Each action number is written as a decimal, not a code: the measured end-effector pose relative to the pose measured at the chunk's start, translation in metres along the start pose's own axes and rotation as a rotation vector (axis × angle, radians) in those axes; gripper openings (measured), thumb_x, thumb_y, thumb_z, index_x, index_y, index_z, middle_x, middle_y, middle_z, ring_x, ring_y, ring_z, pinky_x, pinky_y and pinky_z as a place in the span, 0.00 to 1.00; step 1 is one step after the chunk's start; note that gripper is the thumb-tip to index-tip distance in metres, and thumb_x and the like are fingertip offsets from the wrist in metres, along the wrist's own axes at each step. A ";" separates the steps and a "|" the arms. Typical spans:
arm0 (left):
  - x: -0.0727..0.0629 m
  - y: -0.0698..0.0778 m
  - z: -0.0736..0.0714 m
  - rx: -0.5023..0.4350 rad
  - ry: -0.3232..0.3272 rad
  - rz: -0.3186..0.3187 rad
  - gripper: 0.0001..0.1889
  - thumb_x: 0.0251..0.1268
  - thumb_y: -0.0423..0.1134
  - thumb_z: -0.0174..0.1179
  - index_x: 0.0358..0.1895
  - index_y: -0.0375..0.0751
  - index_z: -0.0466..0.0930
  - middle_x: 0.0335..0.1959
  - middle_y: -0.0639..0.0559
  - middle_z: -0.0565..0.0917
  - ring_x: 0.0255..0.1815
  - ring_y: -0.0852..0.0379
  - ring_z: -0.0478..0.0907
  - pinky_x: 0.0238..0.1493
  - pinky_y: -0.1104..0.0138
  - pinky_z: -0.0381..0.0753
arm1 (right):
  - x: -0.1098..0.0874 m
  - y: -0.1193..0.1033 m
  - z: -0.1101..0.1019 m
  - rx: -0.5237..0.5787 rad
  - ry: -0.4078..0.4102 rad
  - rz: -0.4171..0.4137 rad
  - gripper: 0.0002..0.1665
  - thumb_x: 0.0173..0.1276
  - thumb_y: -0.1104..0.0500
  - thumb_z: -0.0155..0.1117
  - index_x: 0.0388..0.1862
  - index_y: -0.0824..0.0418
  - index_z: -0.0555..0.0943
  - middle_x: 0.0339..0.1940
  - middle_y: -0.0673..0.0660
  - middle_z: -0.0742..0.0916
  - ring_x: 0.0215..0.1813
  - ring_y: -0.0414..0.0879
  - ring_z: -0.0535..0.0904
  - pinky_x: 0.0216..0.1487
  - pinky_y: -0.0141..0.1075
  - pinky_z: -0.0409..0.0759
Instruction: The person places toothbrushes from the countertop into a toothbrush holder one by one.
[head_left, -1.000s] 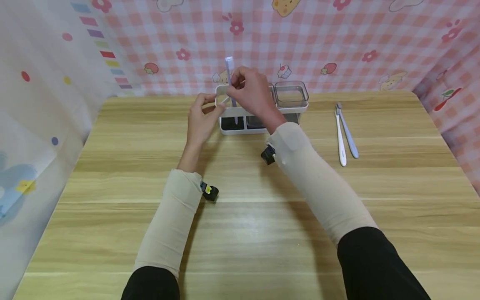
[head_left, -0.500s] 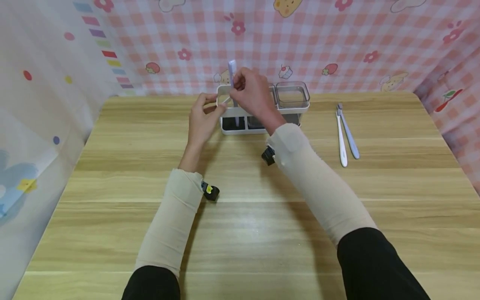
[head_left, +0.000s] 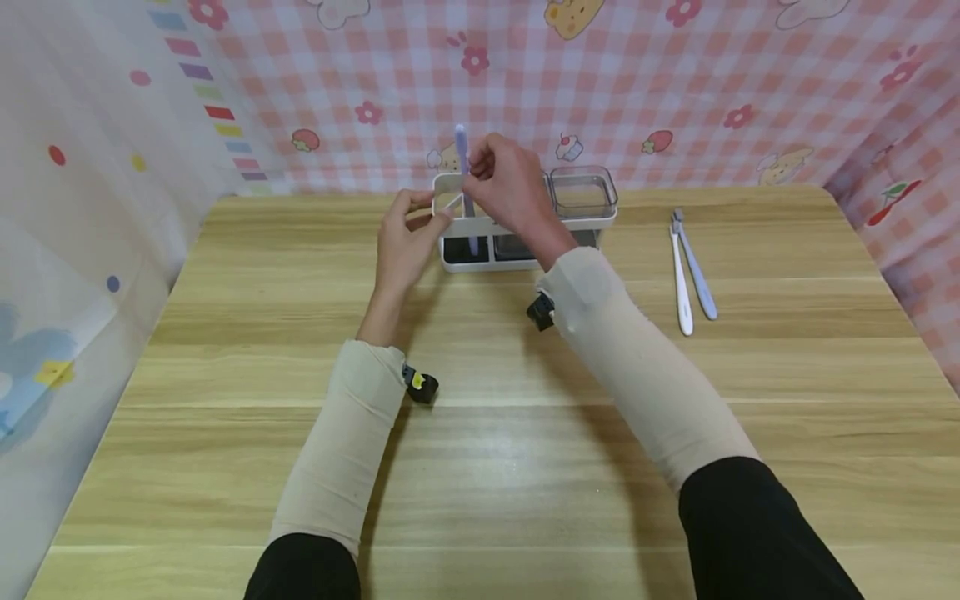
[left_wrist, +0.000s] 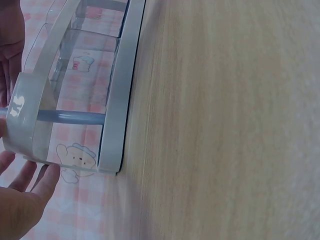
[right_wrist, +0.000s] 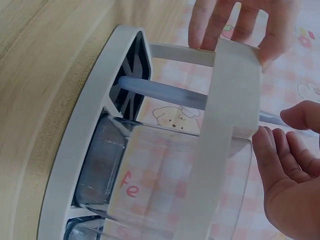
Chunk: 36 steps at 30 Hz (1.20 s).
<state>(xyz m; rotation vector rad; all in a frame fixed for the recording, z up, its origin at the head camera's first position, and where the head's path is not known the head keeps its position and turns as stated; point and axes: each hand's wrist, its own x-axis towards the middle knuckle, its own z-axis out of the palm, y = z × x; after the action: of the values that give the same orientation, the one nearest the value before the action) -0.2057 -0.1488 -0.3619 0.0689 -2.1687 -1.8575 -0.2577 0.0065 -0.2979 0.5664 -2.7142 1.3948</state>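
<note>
A white toothbrush holder (head_left: 463, 226) with an upper ring and a dark-lined base stands at the back of the table. A light purple toothbrush (head_left: 461, 146) is upright in its left compartment, its lower end down in the base. My right hand (head_left: 507, 182) pinches the toothbrush above the ring between thumb and fingertips. My left hand (head_left: 405, 237) grips the left end of the ring, thumb at the front and fingers along the side. In the right wrist view the toothbrush handle (right_wrist: 160, 92) runs through the ring to the base.
Clear cups (head_left: 583, 193) sit in the other compartments of the holder. A white toothbrush (head_left: 682, 283) and a purple-blue toothbrush (head_left: 699, 271) lie on the table at the right, their heads together. A checked cloth (head_left: 337, 75) hangs right behind the holder.
The upright toothbrush has turned in my right hand, so its head looks narrower, and its top stands slightly lower. My left hand stays at the holder's end.
</note>
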 end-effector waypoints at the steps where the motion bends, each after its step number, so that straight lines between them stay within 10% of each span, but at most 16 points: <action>1: 0.000 0.000 0.000 0.000 0.000 0.000 0.19 0.65 0.32 0.64 0.58 0.29 0.77 0.56 0.37 0.81 0.53 0.42 0.82 0.55 0.63 0.84 | -0.001 -0.001 -0.001 0.001 0.004 -0.004 0.09 0.69 0.64 0.64 0.47 0.63 0.79 0.44 0.55 0.86 0.45 0.41 0.81 0.48 0.27 0.81; 16: -0.002 0.002 0.000 0.020 0.002 -0.028 0.20 0.65 0.34 0.65 0.58 0.31 0.77 0.57 0.40 0.80 0.54 0.44 0.81 0.56 0.63 0.84 | -0.015 -0.015 -0.025 -0.111 0.100 -0.011 0.18 0.75 0.49 0.62 0.57 0.54 0.84 0.56 0.50 0.87 0.57 0.40 0.83 0.52 0.27 0.81; 20: -0.002 0.001 0.000 0.024 0.004 -0.034 0.20 0.65 0.34 0.64 0.58 0.32 0.77 0.58 0.39 0.80 0.54 0.44 0.81 0.55 0.63 0.84 | -0.022 -0.015 -0.033 -0.197 0.171 -0.049 0.25 0.74 0.40 0.61 0.63 0.50 0.83 0.61 0.48 0.86 0.39 0.40 0.83 0.36 0.24 0.76; 27: -0.003 0.000 0.000 0.031 0.004 -0.038 0.19 0.65 0.35 0.64 0.58 0.33 0.77 0.57 0.41 0.80 0.55 0.44 0.81 0.56 0.62 0.84 | -0.033 -0.003 -0.055 -0.292 0.233 -0.095 0.28 0.74 0.39 0.60 0.66 0.51 0.80 0.70 0.50 0.78 0.72 0.42 0.71 0.70 0.34 0.71; 36: -0.001 -0.002 0.001 0.032 0.004 -0.028 0.19 0.66 0.35 0.64 0.58 0.33 0.77 0.57 0.40 0.80 0.56 0.44 0.80 0.57 0.62 0.83 | -0.050 0.032 -0.095 -0.312 0.326 -0.008 0.30 0.74 0.37 0.59 0.67 0.50 0.80 0.73 0.49 0.75 0.75 0.44 0.67 0.76 0.42 0.63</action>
<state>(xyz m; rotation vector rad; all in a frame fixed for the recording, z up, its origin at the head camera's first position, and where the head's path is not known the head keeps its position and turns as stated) -0.2049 -0.1476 -0.3640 0.1101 -2.2060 -1.8356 -0.2342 0.1136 -0.2763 0.2967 -2.5799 0.9337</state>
